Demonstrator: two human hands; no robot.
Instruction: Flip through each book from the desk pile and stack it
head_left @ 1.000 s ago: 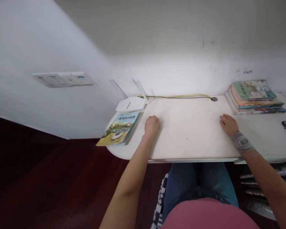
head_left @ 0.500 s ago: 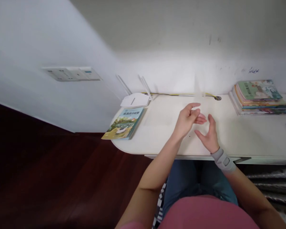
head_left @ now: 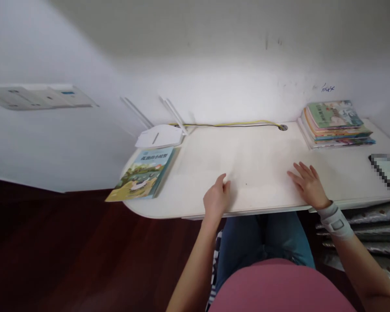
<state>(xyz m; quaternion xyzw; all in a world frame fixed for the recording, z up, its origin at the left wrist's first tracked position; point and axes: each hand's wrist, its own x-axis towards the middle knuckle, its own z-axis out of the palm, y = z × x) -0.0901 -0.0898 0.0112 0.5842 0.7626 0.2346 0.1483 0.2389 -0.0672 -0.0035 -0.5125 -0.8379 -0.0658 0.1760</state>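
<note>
My left hand rests on the white desk near its front edge, fingers loosely curled, holding nothing. My right hand lies flat on the desk with its fingers spread, a grey brace around the wrist. Between the two hands the desk surface is bare. A picture book with a blue-green cover lies at the desk's left end, well left of my left hand. At the back right corner sits a stack of picture books, beyond my right hand.
A white router with antennas stands behind the left book. A yellow and black cable runs along the wall to a desk hole. A blurred flat object lies at the right edge. Wall sockets are on the left wall. Dark wooden floor lies below.
Both hands were raised and touching over the middle of the desk half a second ago. They have since parted and dropped onto the desk near its front edge.
</note>
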